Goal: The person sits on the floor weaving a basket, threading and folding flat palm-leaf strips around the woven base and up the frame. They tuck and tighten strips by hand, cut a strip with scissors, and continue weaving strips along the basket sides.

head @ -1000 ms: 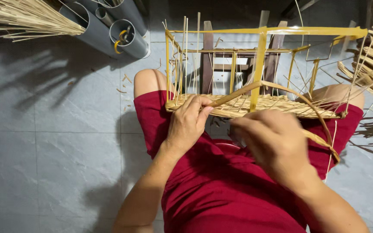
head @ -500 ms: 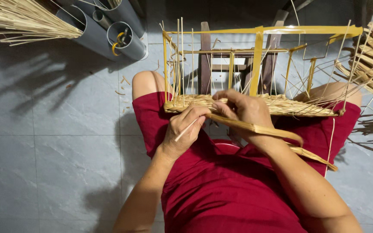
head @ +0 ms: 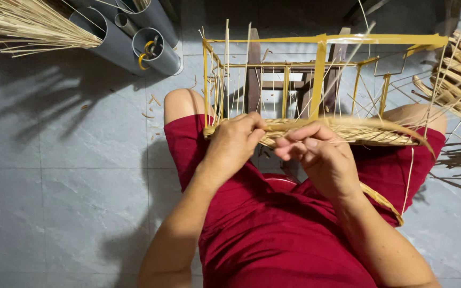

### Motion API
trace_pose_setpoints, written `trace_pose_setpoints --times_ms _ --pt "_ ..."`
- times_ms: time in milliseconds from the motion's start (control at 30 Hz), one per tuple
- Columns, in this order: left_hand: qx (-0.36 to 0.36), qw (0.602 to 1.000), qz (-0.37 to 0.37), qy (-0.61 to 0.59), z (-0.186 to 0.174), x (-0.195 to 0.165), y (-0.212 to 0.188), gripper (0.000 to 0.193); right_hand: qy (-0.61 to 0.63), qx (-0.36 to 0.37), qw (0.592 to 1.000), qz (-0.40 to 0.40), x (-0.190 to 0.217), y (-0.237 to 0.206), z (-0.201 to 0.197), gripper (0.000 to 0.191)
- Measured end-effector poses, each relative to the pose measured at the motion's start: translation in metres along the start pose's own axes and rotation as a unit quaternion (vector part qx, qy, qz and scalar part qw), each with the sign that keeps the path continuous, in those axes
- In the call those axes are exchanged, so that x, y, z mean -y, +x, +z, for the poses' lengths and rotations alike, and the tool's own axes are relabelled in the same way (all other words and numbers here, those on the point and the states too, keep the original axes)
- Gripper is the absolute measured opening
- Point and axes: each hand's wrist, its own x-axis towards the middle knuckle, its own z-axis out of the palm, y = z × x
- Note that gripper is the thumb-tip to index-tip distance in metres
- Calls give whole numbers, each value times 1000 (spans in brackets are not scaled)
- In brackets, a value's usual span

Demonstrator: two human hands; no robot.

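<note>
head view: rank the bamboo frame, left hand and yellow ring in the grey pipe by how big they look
1. bamboo frame
2. left hand, though it sits nearer the camera
3. yellow ring in the grey pipe

Both hands — left hand (head: 234, 144), right hand (head: 321, 160) — pinch strips at the bamboo frame (head: 318, 80).

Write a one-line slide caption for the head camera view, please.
Seated person's left hand and right hand weave thin straw-coloured bamboo strips into a rectangular yellow bamboo frame.
</note>
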Motion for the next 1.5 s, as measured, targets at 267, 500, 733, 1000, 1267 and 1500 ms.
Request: trace_pose_setpoints --times_ms 267,500,733,1000,1267,1500 --pt "-3 993 111 37 -2 2 0 21 -191 -5 981 -28 20 24 10 22" --pt "13 998 45 -35 -4 -8 2 19 -538 12 825 -171 30 9 4 37" --pt "1 995 77 -71 -3 1 -3 19 -717 33 658 -227 33 -15 -14 33" --pt "-89 990 108 -20 9 5 -14 13 -777 13 581 -242 19 -15 -19 24" --pt "-249 963 73 70 35 -5 -35 29 -769 -44 614 -175 15 -41 -10 20" --pt "-310 940 120 80 49 -10 -37 34 -678 -11 735 12 1 -27 -14 32"
